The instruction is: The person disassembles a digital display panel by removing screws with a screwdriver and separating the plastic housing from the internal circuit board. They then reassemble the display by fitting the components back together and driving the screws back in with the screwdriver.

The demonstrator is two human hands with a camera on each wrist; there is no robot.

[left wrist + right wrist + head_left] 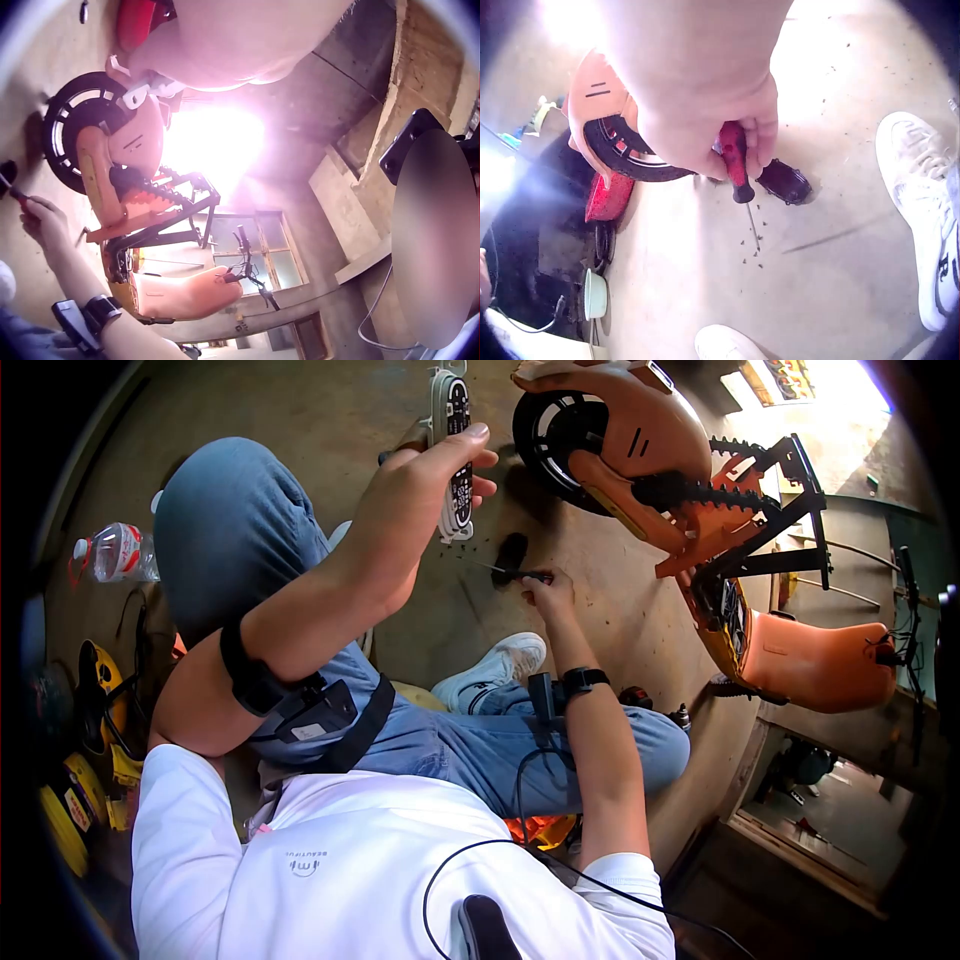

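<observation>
In the head view my left hand (425,475) holds up a long part (458,405) with a pale frame and a black, white-flecked face, gripping it round the middle with the thumb across. The left wrist view shows only a large, washed-out part of that hand. My right hand (705,120) grips a red and black screwdriver (736,165), its thin shaft angled down toward the floor. Several tiny dark screws (757,253) lie scattered round the tip. Beside the right hand, a black oval shell (786,183) rests on the floor.
An orange two-wheeler (640,450) lies on its side to the right, its black wheel (535,445) near the hands. My white shoe (510,665) is below the shell. At the left are a water bottle (120,553) and a yellow and black item (98,695).
</observation>
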